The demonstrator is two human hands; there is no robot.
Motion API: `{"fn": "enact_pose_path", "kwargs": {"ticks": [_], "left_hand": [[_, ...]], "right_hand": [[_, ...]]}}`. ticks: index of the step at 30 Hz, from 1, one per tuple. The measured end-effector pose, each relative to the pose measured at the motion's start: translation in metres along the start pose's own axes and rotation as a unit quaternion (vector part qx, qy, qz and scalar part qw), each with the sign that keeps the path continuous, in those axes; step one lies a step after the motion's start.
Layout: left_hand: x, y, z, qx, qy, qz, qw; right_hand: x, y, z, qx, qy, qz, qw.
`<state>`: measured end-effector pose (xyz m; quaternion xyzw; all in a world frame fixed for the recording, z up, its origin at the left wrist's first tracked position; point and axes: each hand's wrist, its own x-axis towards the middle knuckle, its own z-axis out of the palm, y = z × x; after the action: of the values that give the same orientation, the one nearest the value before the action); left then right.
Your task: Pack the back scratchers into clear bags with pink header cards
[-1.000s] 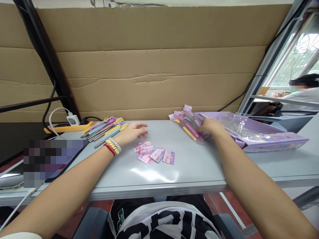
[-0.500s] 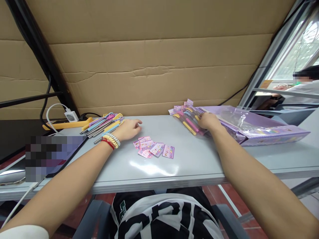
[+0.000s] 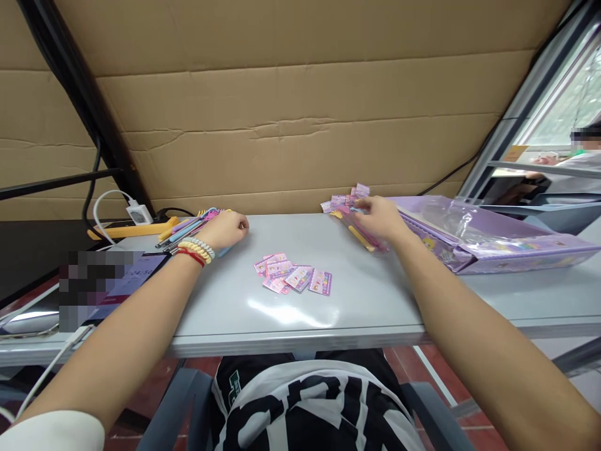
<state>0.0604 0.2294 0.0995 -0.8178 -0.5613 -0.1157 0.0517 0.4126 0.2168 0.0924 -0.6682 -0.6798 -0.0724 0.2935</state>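
Over the right end of a pile of colourful pens [image 3: 188, 229] rests my left hand [image 3: 224, 230], its fingers curled; whatever lies under them is hidden. My right hand [image 3: 377, 217] is on clear-wrapped pens [image 3: 359, 235] at the right, fingers bent down over them, and its fingertips are partly hidden. Small pink and purple cards [image 3: 280, 268] lie overlapped on the desk between the hands. More small pink cards [image 3: 339, 202] show at the top of the wrapped pens.
An open purple box [image 3: 526, 257] with clear plastic stands at the right. A tablet [image 3: 124, 285], a white charger [image 3: 139, 213] and a yellow object [image 3: 136, 230] are at the left. Cardboard [image 3: 282, 138] backs the desk. A person sits beyond the frame at far right.
My left hand has moved left over the pens and its fingers have curled in. My right hand has shifted slightly left and up over the wrapped pens. The view has shifted a little.
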Motion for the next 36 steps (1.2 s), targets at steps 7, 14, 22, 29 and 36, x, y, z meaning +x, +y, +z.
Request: {"fn": "enact_pose_path", "kwargs": {"ticks": [7, 14, 22, 29, 36], "left_hand": [[0.003, -0.018, 0.002, -0.003, -0.032, -0.018, 0.999], [0.005, -0.017, 0.008, -0.035, -0.066, -0.009, 0.997], [0.002, -0.015, 0.005, 0.004, -0.068, -0.040, 0.997], [-0.001, -0.007, -0.001, 0.069, -0.117, -0.153, 0.979], [0.002, -0.008, 0.002, 0.054, -0.162, -0.152, 0.974]], "right_hand": [[-0.011, -0.020, 0.010, 0.064, -0.122, -0.059, 0.989], [-0.011, -0.020, 0.006, 0.072, -0.162, -0.059, 0.982], [-0.013, -0.024, 0.003, 0.047, -0.221, -0.050, 0.973], [-0.010, -0.021, 0.005, 0.044, -0.238, -0.049, 0.969], [-0.010, -0.021, 0.006, 0.038, -0.247, -0.055, 0.967]]}}
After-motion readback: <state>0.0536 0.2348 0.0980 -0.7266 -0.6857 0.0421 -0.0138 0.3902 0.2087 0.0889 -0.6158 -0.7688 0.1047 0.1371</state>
